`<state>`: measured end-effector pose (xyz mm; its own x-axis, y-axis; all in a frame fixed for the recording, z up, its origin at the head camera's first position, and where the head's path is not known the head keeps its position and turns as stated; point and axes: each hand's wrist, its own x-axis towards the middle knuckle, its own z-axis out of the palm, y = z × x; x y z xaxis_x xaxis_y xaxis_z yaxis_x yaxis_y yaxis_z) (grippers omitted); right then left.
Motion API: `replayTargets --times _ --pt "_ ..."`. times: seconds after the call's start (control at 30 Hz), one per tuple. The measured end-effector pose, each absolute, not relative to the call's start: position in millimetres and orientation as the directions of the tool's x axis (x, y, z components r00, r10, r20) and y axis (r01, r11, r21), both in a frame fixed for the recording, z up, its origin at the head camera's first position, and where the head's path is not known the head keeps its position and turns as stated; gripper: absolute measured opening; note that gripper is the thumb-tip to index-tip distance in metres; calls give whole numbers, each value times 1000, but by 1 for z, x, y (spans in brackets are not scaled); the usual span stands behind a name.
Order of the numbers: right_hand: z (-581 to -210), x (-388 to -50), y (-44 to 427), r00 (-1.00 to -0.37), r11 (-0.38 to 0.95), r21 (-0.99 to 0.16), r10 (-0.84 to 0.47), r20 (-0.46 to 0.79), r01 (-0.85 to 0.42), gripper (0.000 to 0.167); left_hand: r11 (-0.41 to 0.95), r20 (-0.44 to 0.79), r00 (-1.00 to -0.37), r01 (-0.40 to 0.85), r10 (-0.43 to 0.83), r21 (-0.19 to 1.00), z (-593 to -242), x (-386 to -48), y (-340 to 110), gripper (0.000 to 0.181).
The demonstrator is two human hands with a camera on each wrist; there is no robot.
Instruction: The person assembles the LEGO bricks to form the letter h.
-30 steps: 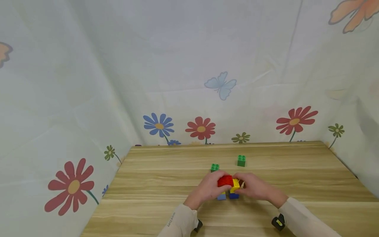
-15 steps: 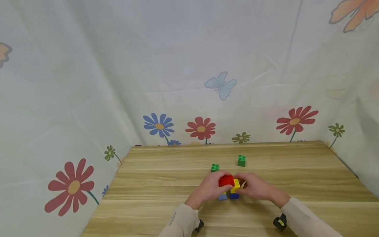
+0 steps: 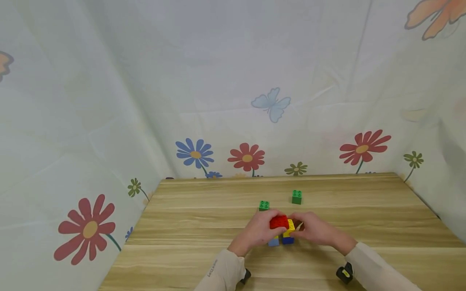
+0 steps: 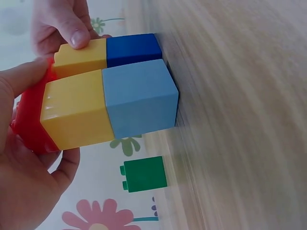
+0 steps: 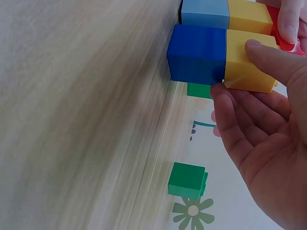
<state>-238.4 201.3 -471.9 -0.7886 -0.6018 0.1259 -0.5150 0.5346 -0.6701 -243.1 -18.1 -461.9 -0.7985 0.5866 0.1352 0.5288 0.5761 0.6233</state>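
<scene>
My left hand (image 3: 256, 231) grips a red toy brick (image 3: 278, 222), its thumb on the near side. That red brick sits on a yellow brick (image 4: 76, 112), which stands on a light blue brick (image 4: 141, 100) on the table. Close beside this stack, my right hand (image 3: 314, 229) pinches a second yellow brick (image 5: 240, 62) between thumb and fingers. A dark blue brick (image 5: 197, 55) lies directly under that yellow one. In the head view the red brick reaches the second yellow brick's left edge; whether they are joined I cannot tell.
Behind my left hand stands one green brick (image 3: 264, 205). Another green brick (image 3: 297, 197) is farther back and to the right. The wood-grain table (image 3: 196, 218) ends at a flower-printed curtain (image 3: 309, 133).
My left hand and the red brick have shifted very slightly to the right. The right hand keeps its pinch on the yellow brick, and the green bricks have not moved.
</scene>
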Motion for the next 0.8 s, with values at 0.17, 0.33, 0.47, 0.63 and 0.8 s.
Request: replayTargets --times 0.17,0.33,0.47,0.63,0.8 --pt "-474 -239 202 -787 533 -667 -602 133 -520 36 589 133 -791 546 598 596 -458 -242 -18 35" --pt "-475 -240 202 -788 531 -672 -601 132 -517 35 607 145 -773 586 618 537 -455 -242 -17 35" --pt "-474 -239 202 -790 532 -677 -600 123 -509 35 627 141 -765 605 628 491 -453 -242 -17 36" --pt "-474 -240 203 -792 540 -670 -598 120 -509 35 650 134 -762 618 634 442 -451 -241 -16 35" --pt "-474 -240 203 -790 543 -665 -601 119 -513 34 668 138 -758 633 638 391 -450 -240 -15 35"
